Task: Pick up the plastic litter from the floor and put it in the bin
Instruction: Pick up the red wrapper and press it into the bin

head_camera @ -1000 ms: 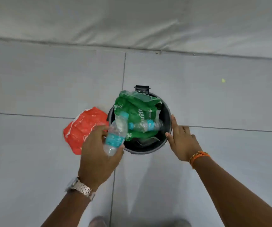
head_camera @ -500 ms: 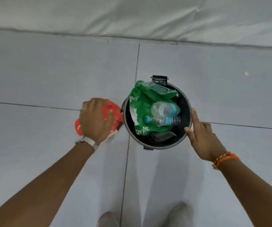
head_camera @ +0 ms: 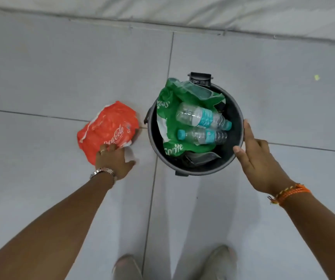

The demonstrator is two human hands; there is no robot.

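Note:
A crumpled red Coca-Cola plastic wrapper (head_camera: 108,132) lies on the floor just left of the black round bin (head_camera: 236,110). My left hand (head_camera: 112,160) is at the wrapper's near edge, its bent fingertips touching it and the thumb spread to the right. The wrapper is flat on the tiles, not lifted. Inside the bin are a green Sprite plastic wrapper (head_camera: 167,122) and two clear bottles with teal labels (head_camera: 201,117), (head_camera: 203,136). My right hand (head_camera: 257,156) holds the bin's right rim, thumb at the rim's edge and fingers along the outside.
The floor is large grey tiles (head_camera: 61,73) with thin joints. A pale wall or sheet (head_camera: 203,13) runs along the far side. A small yellow-green speck (head_camera: 316,77) lies far right. My two shoes (head_camera: 126,267) show at the bottom edge.
My left hand let a bottle go into the bin, swung left over the red wrapper, then drew back to its near edge. My right hand stayed on the bin rim.

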